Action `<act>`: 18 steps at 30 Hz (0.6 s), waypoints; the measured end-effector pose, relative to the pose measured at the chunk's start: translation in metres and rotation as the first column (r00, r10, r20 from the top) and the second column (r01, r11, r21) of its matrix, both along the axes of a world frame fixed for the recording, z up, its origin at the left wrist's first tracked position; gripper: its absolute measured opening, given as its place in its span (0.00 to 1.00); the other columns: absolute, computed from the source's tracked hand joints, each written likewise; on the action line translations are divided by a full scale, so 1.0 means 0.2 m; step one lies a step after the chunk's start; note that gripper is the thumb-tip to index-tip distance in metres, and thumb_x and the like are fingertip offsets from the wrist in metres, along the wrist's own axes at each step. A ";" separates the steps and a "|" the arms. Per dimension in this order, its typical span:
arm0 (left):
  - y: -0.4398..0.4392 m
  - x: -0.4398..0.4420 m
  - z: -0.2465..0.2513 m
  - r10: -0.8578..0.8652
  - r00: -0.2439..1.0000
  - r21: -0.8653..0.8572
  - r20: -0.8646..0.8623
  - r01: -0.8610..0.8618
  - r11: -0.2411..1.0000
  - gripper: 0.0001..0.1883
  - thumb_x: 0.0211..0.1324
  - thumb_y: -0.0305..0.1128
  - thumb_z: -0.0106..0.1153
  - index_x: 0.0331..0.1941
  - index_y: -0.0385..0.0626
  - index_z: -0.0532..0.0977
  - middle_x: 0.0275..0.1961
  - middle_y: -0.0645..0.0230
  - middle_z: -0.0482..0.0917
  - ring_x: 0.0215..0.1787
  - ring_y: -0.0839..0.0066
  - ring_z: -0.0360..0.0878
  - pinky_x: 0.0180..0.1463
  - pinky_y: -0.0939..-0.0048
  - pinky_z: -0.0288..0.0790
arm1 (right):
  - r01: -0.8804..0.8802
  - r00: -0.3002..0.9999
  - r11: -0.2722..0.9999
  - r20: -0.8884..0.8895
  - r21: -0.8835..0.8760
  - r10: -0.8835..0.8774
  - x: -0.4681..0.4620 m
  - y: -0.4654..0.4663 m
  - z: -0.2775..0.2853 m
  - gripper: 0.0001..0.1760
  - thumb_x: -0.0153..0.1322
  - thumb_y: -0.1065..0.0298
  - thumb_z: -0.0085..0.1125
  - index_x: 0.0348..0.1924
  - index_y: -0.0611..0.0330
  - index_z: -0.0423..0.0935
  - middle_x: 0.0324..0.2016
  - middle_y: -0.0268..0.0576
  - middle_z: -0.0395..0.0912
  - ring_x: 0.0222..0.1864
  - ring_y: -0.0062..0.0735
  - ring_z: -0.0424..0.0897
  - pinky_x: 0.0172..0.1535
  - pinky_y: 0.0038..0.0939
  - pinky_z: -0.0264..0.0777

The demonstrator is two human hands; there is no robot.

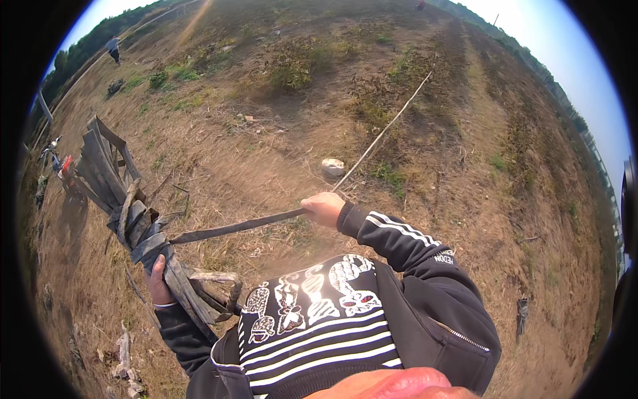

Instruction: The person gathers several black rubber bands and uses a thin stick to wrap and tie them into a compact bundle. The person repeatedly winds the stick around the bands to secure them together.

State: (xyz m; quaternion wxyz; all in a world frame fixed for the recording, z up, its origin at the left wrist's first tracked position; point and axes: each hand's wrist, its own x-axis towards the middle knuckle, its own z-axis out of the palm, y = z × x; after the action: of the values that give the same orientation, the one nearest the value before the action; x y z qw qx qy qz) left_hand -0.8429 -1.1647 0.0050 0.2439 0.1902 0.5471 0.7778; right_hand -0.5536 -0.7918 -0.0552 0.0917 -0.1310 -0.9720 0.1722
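Note:
A long bundle of folded dark strips (102, 167), apparently drip tape or flat hose, leans against the person's left side. Windings of the same strip go round its middle. My left hand (158, 282) grips the bundle from below, just under the windings, its fingers mostly hidden behind it. One dark flat strip (239, 228) runs taut from the windings to my right hand (324, 207), which is closed on it. Beyond the right fist, a thin pale line (381, 133) stretches away over the ground; whether it is the same strip cannot be told.
A pale stone (332, 167) lies on the dry grass ahead. Low weeds (291, 70) grow farther out. A motorcycle (62, 162) stands at far left, and another person (113, 49) is in the distance. A dark wrapped object (522, 316) lies at right, pale scraps (123, 351) at lower left.

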 end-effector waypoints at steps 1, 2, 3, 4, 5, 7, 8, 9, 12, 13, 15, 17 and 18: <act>-0.07 0.04 0.03 0.076 0.994 0.052 -0.081 -0.072 0.996 0.20 0.60 0.33 0.59 0.54 0.36 0.74 0.50 0.64 0.81 0.49 0.72 0.80 0.54 0.68 0.73 | 0.012 1.000 0.997 -0.021 0.079 -0.010 -0.03 0.12 -0.04 0.07 0.66 0.62 0.61 0.31 0.53 0.75 0.26 0.44 0.79 0.35 0.49 0.81 0.37 0.46 0.74; -0.15 0.07 0.07 0.122 0.991 0.019 -0.061 -0.121 0.992 0.22 0.60 0.33 0.59 0.57 0.35 0.73 0.53 0.63 0.80 0.52 0.72 0.79 0.57 0.68 0.72 | 0.037 0.998 0.986 -0.062 0.162 -0.027 -0.03 0.26 -0.06 0.07 0.65 0.62 0.61 0.30 0.53 0.76 0.27 0.44 0.80 0.36 0.48 0.82 0.39 0.46 0.74; -0.22 0.11 0.12 0.163 0.986 0.010 -0.035 -0.163 0.987 0.24 0.61 0.33 0.59 0.59 0.34 0.71 0.55 0.62 0.79 0.54 0.71 0.78 0.60 0.68 0.70 | 0.061 0.994 0.953 -0.102 0.297 -0.031 0.00 0.41 -0.07 0.06 0.65 0.63 0.61 0.30 0.53 0.76 0.27 0.44 0.80 0.37 0.47 0.82 0.40 0.45 0.73; -0.27 0.15 0.16 0.220 0.968 0.031 -0.118 -0.218 0.976 0.25 0.62 0.34 0.57 0.61 0.35 0.70 0.57 0.61 0.78 0.54 0.71 0.78 0.60 0.67 0.70 | 0.152 0.985 0.949 -0.126 0.278 -0.121 0.04 0.56 -0.08 0.07 0.63 0.64 0.61 0.30 0.55 0.75 0.27 0.46 0.78 0.40 0.49 0.80 0.44 0.44 0.72; -0.31 0.19 0.21 0.269 0.943 0.076 -0.198 -0.259 0.963 0.26 0.63 0.35 0.56 0.62 0.35 0.68 0.59 0.61 0.78 0.54 0.70 0.78 0.60 0.67 0.70 | 0.208 0.975 0.912 -0.005 0.354 -0.221 0.12 0.72 -0.06 0.07 0.62 0.65 0.61 0.30 0.56 0.75 0.29 0.45 0.78 0.41 0.49 0.79 0.45 0.43 0.72; -0.39 0.23 0.30 0.235 0.958 0.211 -0.165 -0.198 0.957 0.26 0.69 0.38 0.48 0.66 0.37 0.65 0.63 0.59 0.75 0.63 0.69 0.73 0.69 0.65 0.62 | 0.356 0.922 0.834 -0.014 0.421 -0.386 0.32 0.98 0.02 0.07 0.62 0.66 0.63 0.31 0.56 0.76 0.32 0.46 0.78 0.42 0.50 0.79 0.46 0.45 0.72; -0.43 0.25 0.33 0.217 0.973 0.252 -0.073 -0.192 0.948 0.27 0.70 0.39 0.46 0.68 0.38 0.62 0.66 0.59 0.71 0.65 0.69 0.72 0.69 0.65 0.64 | 0.414 0.896 0.817 -0.018 0.401 -0.445 0.44 1.08 0.06 0.08 0.62 0.66 0.64 0.33 0.55 0.77 0.31 0.46 0.78 0.42 0.50 0.78 0.46 0.45 0.73; -0.44 0.24 0.34 0.264 0.964 0.204 -0.004 -0.258 0.944 0.27 0.70 0.39 0.47 0.67 0.38 0.63 0.64 0.61 0.73 0.62 0.70 0.74 0.65 0.66 0.67 | 0.468 0.870 0.800 -0.036 0.375 -0.492 0.54 1.14 0.08 0.09 0.63 0.63 0.66 0.33 0.54 0.78 0.32 0.47 0.78 0.42 0.51 0.78 0.46 0.45 0.72; -0.40 0.13 0.27 0.329 0.941 0.127 -0.078 -0.318 0.940 0.25 0.66 0.38 0.54 0.63 0.38 0.68 0.56 0.64 0.79 0.52 0.72 0.80 0.55 0.68 0.75 | 0.587 0.809 0.777 -0.118 0.227 -0.576 0.77 1.17 -0.02 0.21 0.71 0.45 0.60 0.32 0.57 0.77 0.27 0.54 0.80 0.37 0.59 0.79 0.40 0.51 0.72; -0.36 0.07 0.22 0.299 0.954 0.068 -0.016 -0.297 0.952 0.24 0.63 0.35 0.58 0.61 0.37 0.70 0.54 0.65 0.79 0.49 0.74 0.80 0.52 0.69 0.76 | 0.666 0.745 0.723 -0.107 0.185 -0.659 0.83 1.12 -0.12 0.21 0.72 0.46 0.57 0.35 0.56 0.77 0.30 0.55 0.81 0.38 0.60 0.81 0.40 0.54 0.73; -0.19 -0.08 0.03 0.225 0.970 0.081 -0.096 -0.218 0.973 0.23 0.61 0.32 0.62 0.58 0.37 0.73 0.52 0.66 0.80 0.47 0.74 0.81 0.51 0.70 0.76 | 0.815 0.580 0.578 -0.049 0.043 -0.813 1.03 0.93 -0.37 0.20 0.76 0.45 0.50 0.38 0.52 0.77 0.34 0.60 0.81 0.40 0.62 0.81 0.41 0.54 0.73; 0.06 -0.21 -0.14 0.171 0.974 -0.041 0.148 -0.167 0.985 0.21 0.60 0.33 0.65 0.55 0.37 0.76 0.51 0.69 0.81 0.48 0.76 0.81 0.54 0.74 0.74 | 0.929 0.320 0.282 0.134 -0.240 -0.938 1.26 0.62 -0.63 0.15 0.75 0.56 0.47 0.49 0.43 0.80 0.36 0.59 0.82 0.40 0.59 0.82 0.42 0.49 0.75; 0.20 -0.24 -0.23 0.109 0.990 -0.054 0.085 -0.105 0.993 0.19 0.60 0.34 0.65 0.52 0.37 0.78 0.51 0.70 0.81 0.49 0.77 0.80 0.55 0.74 0.72 | 0.942 0.285 0.289 -0.047 -0.171 -0.957 1.39 0.37 -0.75 0.16 0.76 0.56 0.47 0.35 0.57 0.79 0.22 0.51 0.82 0.28 0.45 0.84 0.32 0.40 0.74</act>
State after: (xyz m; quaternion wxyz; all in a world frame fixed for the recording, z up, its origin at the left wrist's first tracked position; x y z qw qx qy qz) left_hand -0.8917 -1.1250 -0.0419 0.2301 0.1201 0.5646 0.7835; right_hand -0.2755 -0.7186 -0.2060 0.2365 -0.6749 -0.6836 0.1458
